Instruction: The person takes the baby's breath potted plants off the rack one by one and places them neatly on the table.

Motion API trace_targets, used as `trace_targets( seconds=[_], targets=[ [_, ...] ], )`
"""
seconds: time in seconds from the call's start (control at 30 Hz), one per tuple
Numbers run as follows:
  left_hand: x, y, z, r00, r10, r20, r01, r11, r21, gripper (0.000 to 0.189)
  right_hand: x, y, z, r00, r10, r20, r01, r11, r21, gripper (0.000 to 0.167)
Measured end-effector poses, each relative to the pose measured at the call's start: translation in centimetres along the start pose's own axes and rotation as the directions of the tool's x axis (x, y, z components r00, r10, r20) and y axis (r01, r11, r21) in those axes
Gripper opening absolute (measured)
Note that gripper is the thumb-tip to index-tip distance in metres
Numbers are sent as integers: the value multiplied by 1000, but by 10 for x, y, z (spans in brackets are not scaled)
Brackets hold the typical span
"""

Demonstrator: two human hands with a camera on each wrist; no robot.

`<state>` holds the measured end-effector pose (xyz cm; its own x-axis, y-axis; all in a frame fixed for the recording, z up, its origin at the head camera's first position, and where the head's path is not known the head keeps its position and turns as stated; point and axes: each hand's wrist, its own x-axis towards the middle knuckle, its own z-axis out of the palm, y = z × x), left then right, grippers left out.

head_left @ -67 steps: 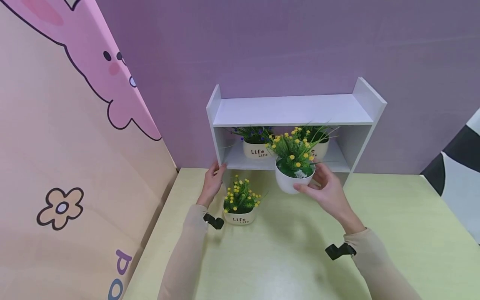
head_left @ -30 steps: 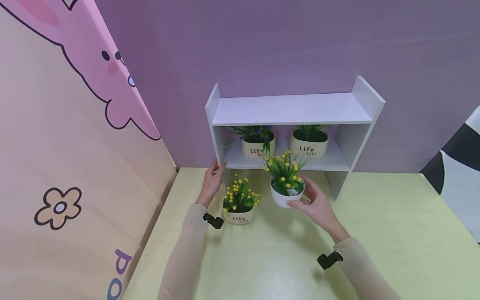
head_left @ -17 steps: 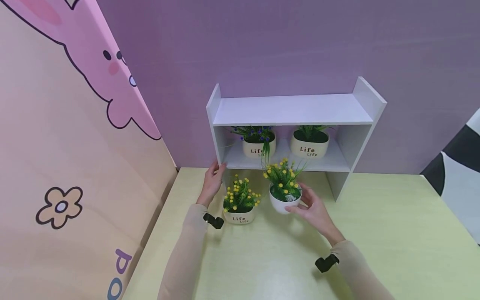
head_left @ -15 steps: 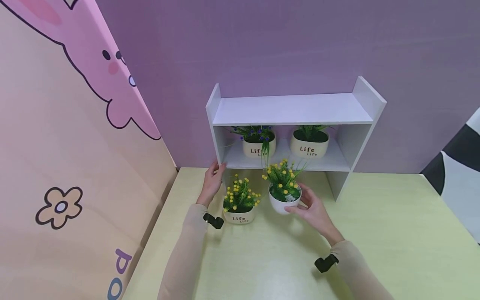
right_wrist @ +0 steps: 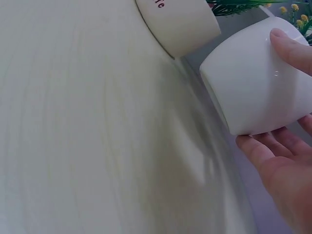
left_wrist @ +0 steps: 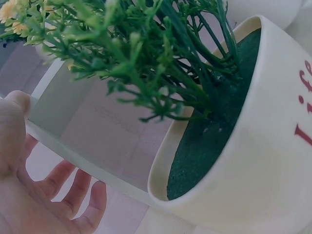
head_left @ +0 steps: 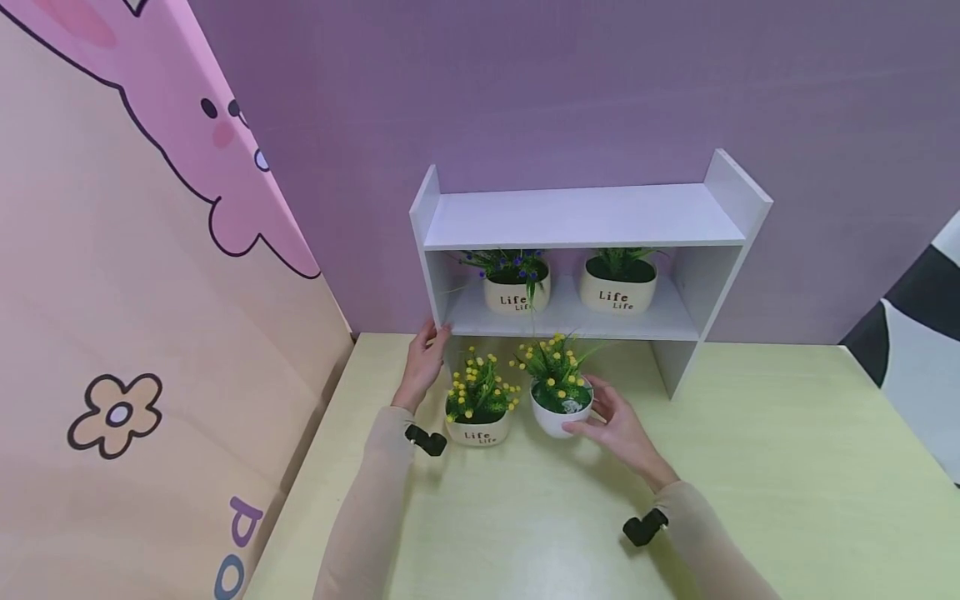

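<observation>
My right hand (head_left: pixel 618 429) holds a round white pot (right_wrist: pixel 258 78) of artificial yellow flowers (head_left: pixel 555 367), thumb on its near side and fingers round the far side. The pot appears slightly raised over the tabletop, below the shelf's front edge. Just left of it stands an oval cream pot (head_left: pixel 477 434) marked "Life", also with yellow flowers. My left hand (head_left: pixel 422 367) grips the left side panel of the white shelf (head_left: pixel 577 218), its thumb and fingers on opposite sides of the board in the left wrist view.
On the shelf's middle board stand two cream "Life" pots, one with blue flowers (head_left: pixel 516 297) and one with green leaves (head_left: pixel 617 295). A purple wall (head_left: pixel 570 92) rises behind, and a cartoon-printed panel (head_left: pixel 172 333) borders the table (head_left: pixel 787 467) on the left.
My right hand has brought the white pot down and left, from in front of the right-hand pot on the shelf to low beside the cream pot. My left hand keeps its place on the shelf.
</observation>
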<state>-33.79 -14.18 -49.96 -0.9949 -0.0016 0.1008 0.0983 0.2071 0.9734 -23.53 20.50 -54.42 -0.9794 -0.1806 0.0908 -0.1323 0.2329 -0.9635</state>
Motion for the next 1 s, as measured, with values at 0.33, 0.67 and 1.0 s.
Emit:
trace_targets(
  seconds=[0.33,0.67,1.0],
  targets=[
    [1,0,1,1000,3,5,-3,1000,-27,60,2,12,4,1000,-11,18,11,1000,14,97],
    [1,0,1,1000,9,2,-9,1000,-21,59,-1,20,12,999,-8,47,5,999,52,98],
    [-1,1,1,1000,3,11,-3,999,-32,60,-7,25,17,998,-30,55,25,995,91,100]
  ],
)
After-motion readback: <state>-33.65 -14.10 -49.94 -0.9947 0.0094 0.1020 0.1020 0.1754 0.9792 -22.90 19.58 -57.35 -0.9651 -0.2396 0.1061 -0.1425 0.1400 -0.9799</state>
